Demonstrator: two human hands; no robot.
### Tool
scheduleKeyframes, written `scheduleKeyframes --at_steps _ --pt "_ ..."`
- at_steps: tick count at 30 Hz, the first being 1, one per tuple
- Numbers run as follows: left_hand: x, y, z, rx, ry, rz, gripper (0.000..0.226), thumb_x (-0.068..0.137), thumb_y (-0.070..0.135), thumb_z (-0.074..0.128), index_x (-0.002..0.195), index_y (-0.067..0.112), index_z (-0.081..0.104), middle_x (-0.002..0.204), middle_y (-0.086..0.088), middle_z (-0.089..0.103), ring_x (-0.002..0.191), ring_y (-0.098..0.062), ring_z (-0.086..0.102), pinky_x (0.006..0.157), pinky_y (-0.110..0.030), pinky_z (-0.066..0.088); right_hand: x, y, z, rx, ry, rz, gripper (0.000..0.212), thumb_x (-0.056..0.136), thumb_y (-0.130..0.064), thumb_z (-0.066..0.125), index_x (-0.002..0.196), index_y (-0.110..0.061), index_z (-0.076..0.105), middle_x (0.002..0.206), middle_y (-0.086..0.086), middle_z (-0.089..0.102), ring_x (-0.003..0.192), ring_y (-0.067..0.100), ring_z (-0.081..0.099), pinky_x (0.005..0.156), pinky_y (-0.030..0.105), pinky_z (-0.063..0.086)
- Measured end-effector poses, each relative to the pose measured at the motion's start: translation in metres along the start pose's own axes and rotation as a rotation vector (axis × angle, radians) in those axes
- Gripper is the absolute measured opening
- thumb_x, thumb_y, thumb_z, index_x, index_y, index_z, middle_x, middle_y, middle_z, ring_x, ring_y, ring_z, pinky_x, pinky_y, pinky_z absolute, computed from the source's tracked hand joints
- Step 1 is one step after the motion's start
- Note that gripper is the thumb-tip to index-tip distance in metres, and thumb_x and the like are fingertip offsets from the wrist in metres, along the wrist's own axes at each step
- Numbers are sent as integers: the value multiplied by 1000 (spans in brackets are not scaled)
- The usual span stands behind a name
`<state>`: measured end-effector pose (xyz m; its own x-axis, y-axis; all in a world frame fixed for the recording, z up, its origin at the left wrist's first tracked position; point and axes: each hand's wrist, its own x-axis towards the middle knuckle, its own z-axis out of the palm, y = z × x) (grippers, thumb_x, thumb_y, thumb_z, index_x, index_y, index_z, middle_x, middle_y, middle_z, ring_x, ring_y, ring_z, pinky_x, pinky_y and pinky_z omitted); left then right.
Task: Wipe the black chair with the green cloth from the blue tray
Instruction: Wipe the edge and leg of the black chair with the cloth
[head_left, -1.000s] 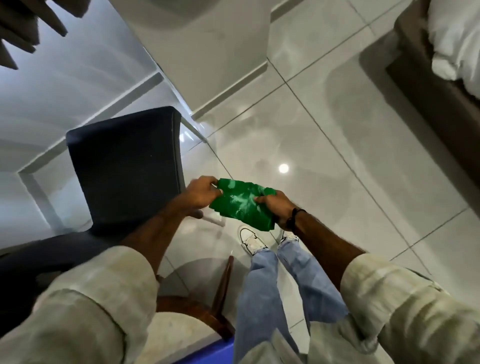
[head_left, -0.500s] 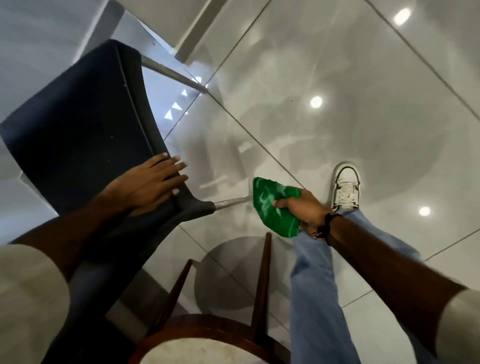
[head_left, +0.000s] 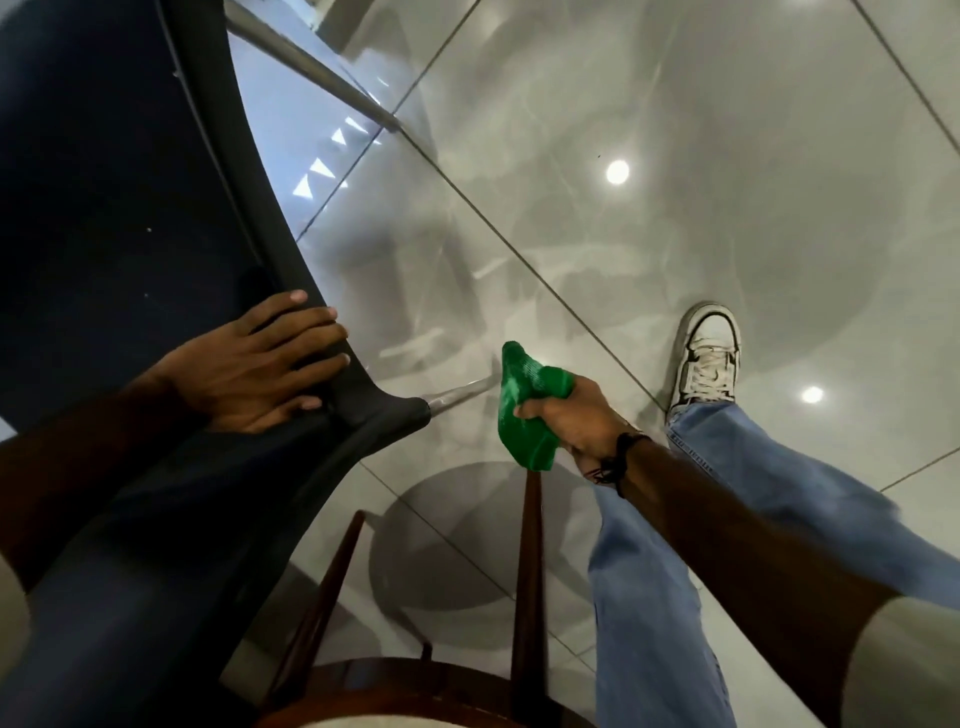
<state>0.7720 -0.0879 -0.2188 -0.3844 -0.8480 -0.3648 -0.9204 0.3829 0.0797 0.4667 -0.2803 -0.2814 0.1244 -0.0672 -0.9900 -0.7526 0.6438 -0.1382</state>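
The black chair (head_left: 119, 218) fills the left side, its dark seat seen from above and its metal legs reaching out over the floor. My left hand (head_left: 254, 364) lies flat on the seat near its right edge, fingers spread, holding nothing. My right hand (head_left: 571, 421) is closed around the bunched green cloth (head_left: 527, 410), held in the air just right of the chair's front corner, close to one metal leg and not touching the seat. The blue tray is out of view.
A dark wooden stand with slanted legs (head_left: 527, 571) rises from the bottom centre, just under the cloth. My legs in blue jeans and a white sneaker (head_left: 709, 358) stand on the glossy grey tiled floor (head_left: 675, 156) at right.
Both hands held the cloth a second ago. My left hand has let go and come down flat on the chair seat. The view has moved closer over the chair.
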Motion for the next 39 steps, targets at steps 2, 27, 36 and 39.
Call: scheduleKeyframes --at_steps 2,27,36,39 --pt "1 1 4 11 54 -2 53 97 42 38 127 7 64 125 -26 66 128 -41 48 116 -55 27 -1 1 11 -4 8 -31 33 64 -4 81 89 -20 69 96 4 75 98 29 70 90 45 58" --pt "-2 1 12 66 29 -4 53 98 43 36 128 7 60 123 -25 65 124 -41 50 126 -50 12 22 6 77 -282 10 -146 37 83 -6 64 119 -14 68 114 10 72 106 24 68 90 27 54" --pt "-1 2 10 46 21 -9 53 97 43 37 128 7 59 123 -26 66 125 -41 50 124 -51 17 8 13 77 -255 -81 -168 56 85 3 52 136 -20 57 125 10 65 104 20 63 80 19 54" --pt "0 2 8 43 3 -4 52 96 43 38 127 7 59 121 -26 68 122 -41 53 117 -54 26 -4 19 82 -273 -81 -247 51 84 2 51 130 -16 61 119 11 68 96 17 63 77 16 49"
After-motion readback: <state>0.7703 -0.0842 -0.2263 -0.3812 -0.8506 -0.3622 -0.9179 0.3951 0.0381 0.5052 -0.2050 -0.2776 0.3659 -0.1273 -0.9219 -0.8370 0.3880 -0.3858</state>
